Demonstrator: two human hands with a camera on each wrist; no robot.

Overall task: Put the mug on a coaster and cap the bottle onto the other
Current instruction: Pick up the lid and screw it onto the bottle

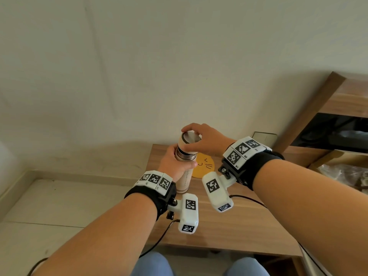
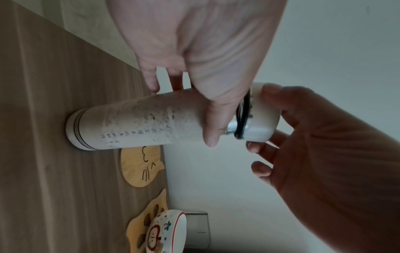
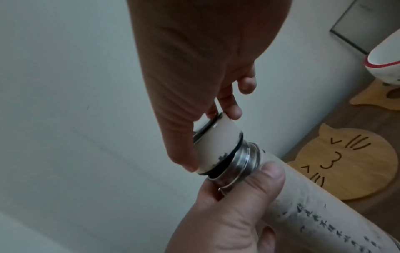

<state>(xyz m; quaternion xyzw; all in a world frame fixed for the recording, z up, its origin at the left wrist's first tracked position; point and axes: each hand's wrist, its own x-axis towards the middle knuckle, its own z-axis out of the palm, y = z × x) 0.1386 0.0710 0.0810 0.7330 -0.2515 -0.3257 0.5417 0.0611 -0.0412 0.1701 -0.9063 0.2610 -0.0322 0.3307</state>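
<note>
A cream bottle (image 1: 184, 181) with dark lettering stands with its base on the wooden table (image 1: 239, 226), just front-left of the round cat-face coaster (image 1: 205, 166). My left hand (image 1: 182, 162) grips the bottle just below its bare steel threaded neck (image 3: 242, 162). With its fingertips my right hand (image 1: 192, 136) holds the cream cap (image 1: 188, 145), which sits tilted on top of the neck. Further right, a white mug (image 2: 166, 231) with a red rim stands on a second wooden coaster (image 2: 142, 220); in the head view my right wrist hides it.
The table's left edge drops to the floor (image 1: 49, 206) close beside the bottle. Right behind the table is the wall, with a socket plate (image 1: 264, 136) on it. A wooden shelf unit (image 1: 338, 108) stands at the right. Cables trail from both wrist cameras.
</note>
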